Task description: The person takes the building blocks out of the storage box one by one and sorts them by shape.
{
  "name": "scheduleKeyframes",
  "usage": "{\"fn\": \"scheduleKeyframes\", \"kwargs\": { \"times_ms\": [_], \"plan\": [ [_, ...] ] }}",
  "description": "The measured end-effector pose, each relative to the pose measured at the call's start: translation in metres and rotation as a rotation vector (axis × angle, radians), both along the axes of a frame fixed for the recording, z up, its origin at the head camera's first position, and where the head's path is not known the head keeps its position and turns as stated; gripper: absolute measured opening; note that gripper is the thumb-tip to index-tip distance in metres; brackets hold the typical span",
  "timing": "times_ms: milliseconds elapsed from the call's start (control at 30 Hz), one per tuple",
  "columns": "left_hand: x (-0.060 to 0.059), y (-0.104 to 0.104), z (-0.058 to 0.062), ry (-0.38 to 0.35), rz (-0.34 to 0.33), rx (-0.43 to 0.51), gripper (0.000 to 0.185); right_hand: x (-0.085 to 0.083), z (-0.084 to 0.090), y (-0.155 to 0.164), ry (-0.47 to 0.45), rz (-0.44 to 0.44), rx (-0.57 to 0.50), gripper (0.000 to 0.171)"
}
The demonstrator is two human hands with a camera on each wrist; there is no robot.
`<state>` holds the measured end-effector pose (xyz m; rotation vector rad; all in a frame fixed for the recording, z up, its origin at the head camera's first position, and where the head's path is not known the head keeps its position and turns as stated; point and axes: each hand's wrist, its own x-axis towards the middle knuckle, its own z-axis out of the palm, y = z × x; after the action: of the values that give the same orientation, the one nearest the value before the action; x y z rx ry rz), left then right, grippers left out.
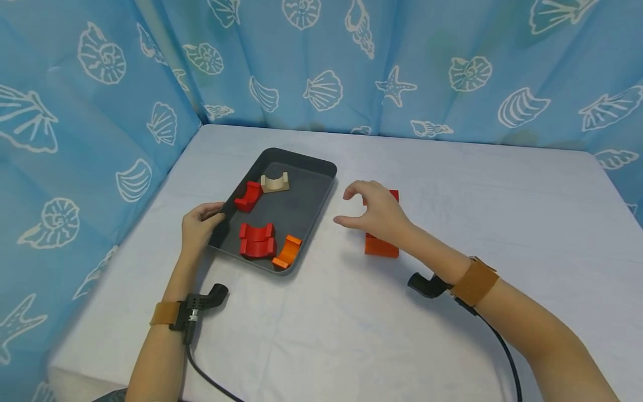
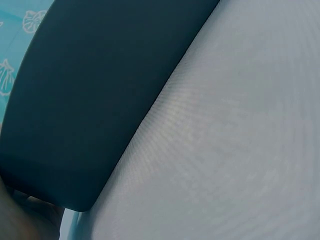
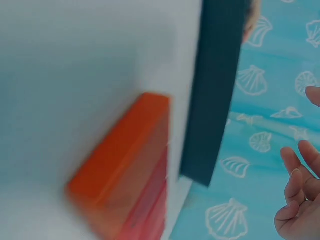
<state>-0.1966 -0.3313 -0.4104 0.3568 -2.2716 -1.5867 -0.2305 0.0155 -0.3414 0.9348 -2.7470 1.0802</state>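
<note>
While the tray (image 1: 321, 192) was gripped by the left hand (image 1: 198, 226), four blocks were in; two blocks (image 1: 382, 245) under the loosely spread, empty right hand (image 1: 377, 215) remained.

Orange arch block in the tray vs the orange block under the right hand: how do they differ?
The orange arch block lies inside the dark tray, at its near corner; the orange block sits on the table outside it. The arch block is curved and looks smaller; the other is straight-edged and box-like. The arch block lies fully in view; the right hand partly covers the other. Both are orange.

Dark tray (image 1: 321, 192); orange block (image 1: 382, 247) alongside
</note>
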Motion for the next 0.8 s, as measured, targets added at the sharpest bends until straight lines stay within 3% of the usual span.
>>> {"fn": "scheduleKeyframes", "kwargs": {
  "times_ms": [300, 567, 800],
  "plan": [
    [-0.002, -0.002, -0.002, 0.014, 0.004, 0.011, 0.025, -0.002, -0.002, -0.047, 0.001, 0.084, -0.104, 0.042],
    [-0.004, -0.003, -0.003, 0.007, 0.007, 0.029, 0.026, -0.003, -0.015, -0.075, -0.089, 0.100, -0.173, 0.047],
    [-0.003, -0.002, -0.002, 0.002, 0.008, 0.013, 0.025, -0.006, -0.033, -0.096, -0.101, 0.155, -0.375, 0.056]
  ]
}}
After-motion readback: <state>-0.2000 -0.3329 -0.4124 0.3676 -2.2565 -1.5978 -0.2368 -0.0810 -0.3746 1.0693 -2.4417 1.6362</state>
